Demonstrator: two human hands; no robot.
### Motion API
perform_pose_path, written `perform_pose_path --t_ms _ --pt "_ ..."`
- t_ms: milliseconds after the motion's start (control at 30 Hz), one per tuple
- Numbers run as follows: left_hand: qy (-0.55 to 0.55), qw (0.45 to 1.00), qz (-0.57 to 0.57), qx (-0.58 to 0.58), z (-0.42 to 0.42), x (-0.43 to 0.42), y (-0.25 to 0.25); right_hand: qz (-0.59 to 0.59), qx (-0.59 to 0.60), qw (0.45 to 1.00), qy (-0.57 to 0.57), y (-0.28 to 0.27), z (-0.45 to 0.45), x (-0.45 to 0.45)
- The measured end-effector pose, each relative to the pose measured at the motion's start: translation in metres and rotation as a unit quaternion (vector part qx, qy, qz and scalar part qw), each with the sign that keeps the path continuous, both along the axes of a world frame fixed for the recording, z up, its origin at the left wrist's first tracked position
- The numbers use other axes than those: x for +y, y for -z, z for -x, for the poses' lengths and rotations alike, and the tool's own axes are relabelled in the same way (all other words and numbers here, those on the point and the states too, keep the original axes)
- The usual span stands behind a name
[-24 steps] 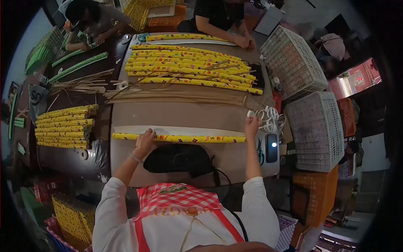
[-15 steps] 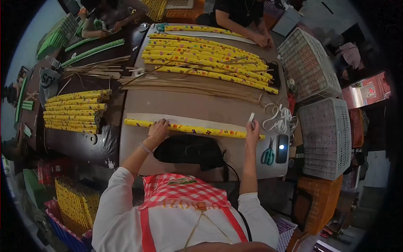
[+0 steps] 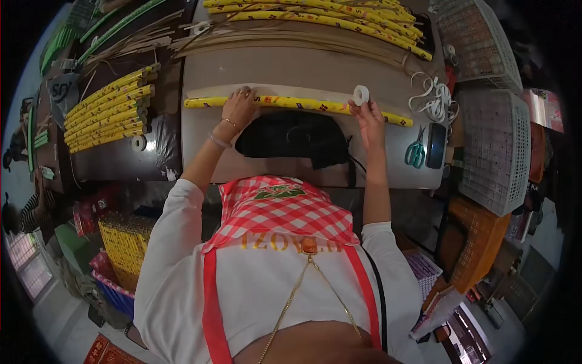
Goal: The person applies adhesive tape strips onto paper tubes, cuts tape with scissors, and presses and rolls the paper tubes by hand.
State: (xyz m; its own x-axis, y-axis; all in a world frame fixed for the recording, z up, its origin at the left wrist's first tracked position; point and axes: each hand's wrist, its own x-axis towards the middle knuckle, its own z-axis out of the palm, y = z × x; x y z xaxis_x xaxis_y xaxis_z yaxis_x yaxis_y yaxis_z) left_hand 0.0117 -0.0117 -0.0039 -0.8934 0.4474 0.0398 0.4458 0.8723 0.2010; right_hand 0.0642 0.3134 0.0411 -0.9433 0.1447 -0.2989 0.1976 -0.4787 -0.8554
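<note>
A long yellow patterned paper roll lies across the table in front of me, with a pale sheet edge showing along its far side. My left hand rests on the roll left of its middle, fingers curled over it. Held up between the fingers of my right hand is a roll of white tape, its round face visible. That hand is at the yellow roll, some way in from its right end. A black cloth-like item lies just on the near side.
Teal scissors, a dark phone-like device and white cord lie to the right. More yellow rolls and brown strips lie beyond. Another yellow stack is left. Plastic crates stand beside the table's right edge.
The view has tipped downward, so the table sits higher in it. My right hand has moved left along the yellow roll, and the tape has turned from edge-on to face-on.
</note>
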Motion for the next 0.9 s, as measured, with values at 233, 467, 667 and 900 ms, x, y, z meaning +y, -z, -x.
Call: perform_pose_path --t_ms 233,467,667,900 --pt "0.009 0.978 -0.209 -0.004 -0.014 0.047 -0.042 -0.057 -0.001 0.994 -0.092 -0.002 -0.017 -0.022" --pt "0.022 0.908 -0.409 -0.090 -0.025 0.116 -0.076 -0.294 0.138 0.936 -0.136 -0.004 -0.018 -0.035" --pt "0.016 0.922 -0.383 -0.050 -0.034 0.128 -0.079 -0.434 0.202 0.875 -0.075 -0.004 -0.022 -0.041" --pt "0.003 0.940 -0.337 -0.060 -0.038 0.117 -0.092 -0.480 0.192 0.851 -0.087 -0.011 -0.023 -0.044"
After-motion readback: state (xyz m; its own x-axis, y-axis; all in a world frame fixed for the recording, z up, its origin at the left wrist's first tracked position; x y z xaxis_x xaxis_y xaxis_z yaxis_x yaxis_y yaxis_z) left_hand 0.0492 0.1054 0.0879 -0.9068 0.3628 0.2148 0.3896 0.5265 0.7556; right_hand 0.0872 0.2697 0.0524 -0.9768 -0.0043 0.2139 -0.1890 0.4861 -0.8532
